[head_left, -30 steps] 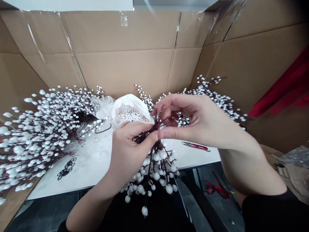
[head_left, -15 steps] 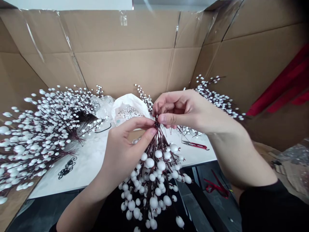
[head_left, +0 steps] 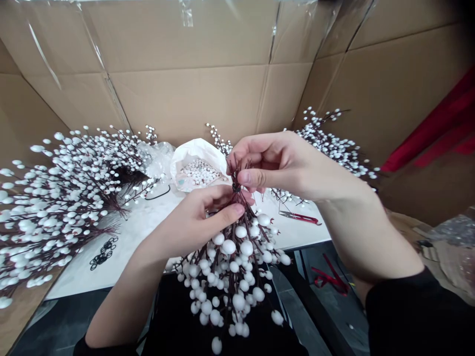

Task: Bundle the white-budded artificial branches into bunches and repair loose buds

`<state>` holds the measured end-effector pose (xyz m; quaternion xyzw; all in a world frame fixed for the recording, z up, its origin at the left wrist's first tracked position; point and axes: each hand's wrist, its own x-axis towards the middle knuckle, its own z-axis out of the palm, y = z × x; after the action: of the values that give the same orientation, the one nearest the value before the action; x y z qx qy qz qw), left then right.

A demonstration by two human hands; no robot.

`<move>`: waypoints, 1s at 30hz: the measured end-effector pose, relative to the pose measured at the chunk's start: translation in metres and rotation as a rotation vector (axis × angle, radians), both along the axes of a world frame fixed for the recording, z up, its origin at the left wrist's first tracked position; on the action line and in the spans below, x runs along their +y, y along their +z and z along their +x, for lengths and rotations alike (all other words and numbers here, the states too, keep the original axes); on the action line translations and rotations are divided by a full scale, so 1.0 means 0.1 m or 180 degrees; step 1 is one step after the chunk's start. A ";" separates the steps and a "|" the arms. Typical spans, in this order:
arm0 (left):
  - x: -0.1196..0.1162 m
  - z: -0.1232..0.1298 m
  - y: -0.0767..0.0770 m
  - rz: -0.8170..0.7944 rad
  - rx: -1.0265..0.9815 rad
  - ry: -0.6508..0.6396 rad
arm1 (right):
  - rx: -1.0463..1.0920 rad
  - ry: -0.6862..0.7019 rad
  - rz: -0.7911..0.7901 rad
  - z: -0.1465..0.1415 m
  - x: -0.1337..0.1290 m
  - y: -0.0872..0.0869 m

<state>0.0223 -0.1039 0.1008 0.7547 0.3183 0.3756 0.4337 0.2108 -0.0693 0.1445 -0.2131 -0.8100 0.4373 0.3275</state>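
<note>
Between both hands, the berry bunch [head_left: 246, 247] hangs berries-down, its long axis nearly upright; the left hand [head_left: 195, 215] loosely closes around stems below the dark band [head_left: 236, 188], the right hand [head_left: 285, 168] pinches stem ends above.

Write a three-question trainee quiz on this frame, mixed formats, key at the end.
1. Multiple choice. Which hand pinches the stem ends of the white-berry bunch, above its dark tie?
a) left
b) right
c) neither

2. True or false: the red-handled snips are in the left hand.

3. Fill in the blank: left of the left hand, a small pile of black ____ lies on the white table.

Key:
1. b, the right hand
2. False; the snips lie on the table
3. rings
</note>
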 end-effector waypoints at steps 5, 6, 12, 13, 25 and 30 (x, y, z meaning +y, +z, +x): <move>0.12 -0.05 0.01 -0.0163 -0.0186 -0.0427 | 0.0023 0.0201 -0.0035 -0.04 0.04 -0.01; 0.12 -0.05 0.00 -0.0135 -0.0309 -0.0306 | 0.0052 0.0206 -0.0019 -0.06 0.05 -0.02; 0.09 -0.03 -0.04 -0.0478 -0.0864 0.0212 | 0.0442 -0.0538 0.0408 -0.07 -0.04 -0.05; 0.08 -0.04 -0.04 -0.0586 -0.0982 0.0265 | 0.0490 -0.0756 0.0548 -0.05 -0.05 -0.06; 0.15 -0.12 -0.10 -0.0821 -0.1813 0.0487 | -0.0197 -0.0283 0.0682 0.03 -0.01 -0.11; 0.16 -0.13 -0.13 -0.0941 -0.1908 0.0475 | -0.0073 0.0041 0.0117 -0.07 0.04 -0.12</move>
<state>0.0095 -0.0882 0.0881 0.5143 0.2820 0.5612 0.5839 0.2040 -0.0648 0.1321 -0.2069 -0.8229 0.4220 0.3193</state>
